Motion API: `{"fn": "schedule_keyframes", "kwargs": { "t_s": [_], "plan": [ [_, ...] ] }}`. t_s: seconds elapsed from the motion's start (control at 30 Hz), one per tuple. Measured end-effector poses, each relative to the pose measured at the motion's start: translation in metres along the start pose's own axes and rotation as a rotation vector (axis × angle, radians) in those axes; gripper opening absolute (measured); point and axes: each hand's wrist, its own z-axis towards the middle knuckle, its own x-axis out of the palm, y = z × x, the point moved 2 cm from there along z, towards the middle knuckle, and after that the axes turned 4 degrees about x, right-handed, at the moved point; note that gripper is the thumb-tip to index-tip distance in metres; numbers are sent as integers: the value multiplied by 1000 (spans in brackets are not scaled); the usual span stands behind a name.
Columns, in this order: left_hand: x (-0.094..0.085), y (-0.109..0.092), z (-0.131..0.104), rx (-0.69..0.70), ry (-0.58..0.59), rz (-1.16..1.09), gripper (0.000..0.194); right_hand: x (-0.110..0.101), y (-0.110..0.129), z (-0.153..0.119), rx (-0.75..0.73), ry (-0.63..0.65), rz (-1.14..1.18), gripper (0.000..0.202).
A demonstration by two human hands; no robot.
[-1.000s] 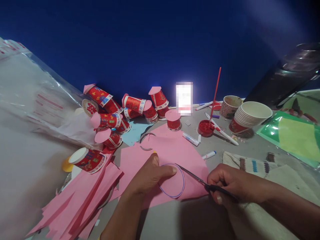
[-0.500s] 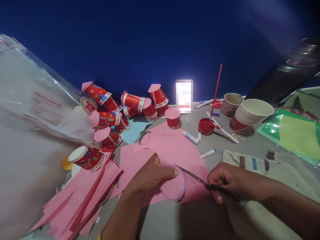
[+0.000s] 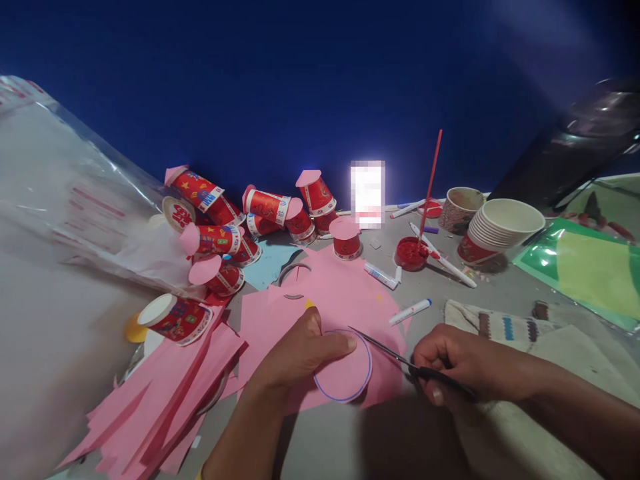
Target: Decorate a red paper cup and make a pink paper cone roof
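Note:
A pink paper circle (image 3: 343, 377) with a blue outline is pinched by my left hand (image 3: 310, 350), its thumb lying on top near the upper edge. My right hand (image 3: 443, 367) is closed on dark-handled scissors (image 3: 383, 347). The blades point up and left, and their tip is at the circle's upper edge. Larger pink sheets (image 3: 340, 287) lie on the table beyond the circle. The fingers of my left hand under the paper are hidden.
Decorated red cups (image 3: 267, 203) stand and lie at the back left, beside pink strips (image 3: 165, 400). To the right are a red paint pot (image 3: 411, 255), markers (image 3: 410, 311), stacked paper cups (image 3: 500, 230) and a cloth bag (image 3: 500, 333).
The pink circle has shifted slightly left, and its right edge now stands apart from the surrounding paper. The pink sheets beyond have shifted too. Both hands have barely moved.

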Motion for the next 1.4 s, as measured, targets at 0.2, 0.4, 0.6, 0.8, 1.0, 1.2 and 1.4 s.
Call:
{"fn": "schedule_keyframes", "kwargs": {
  "t_s": [0.2, 0.4, 0.6, 0.8, 1.0, 1.2, 1.4],
  "plan": [
    [2, -4, 4, 198, 5, -91, 29, 4, -3, 7, -123, -67, 122, 58],
    [6, -3, 4, 301, -71, -148, 32, 12, -3, 8, -109, -75, 182, 46],
    [11, -6, 0, 323, -235, -161, 42, 17, 3, 9, -76, -78, 198, 31],
    [16, -9, -6, 324, -280, -237, 41, 25, 4, 11, -72, -71, 218, 63],
    [12, -5, -5, 332, -241, -220, 45, 30, 3, 12, -88, -102, 219, 80],
    [8, 2, -5, 315, -296, -218, 40, 28, -1, 14, -108, -115, 230, 67],
    [8, 3, -4, 302, -291, -222, 38, 27, -5, 16, -90, -110, 264, 51]
  ]
}}
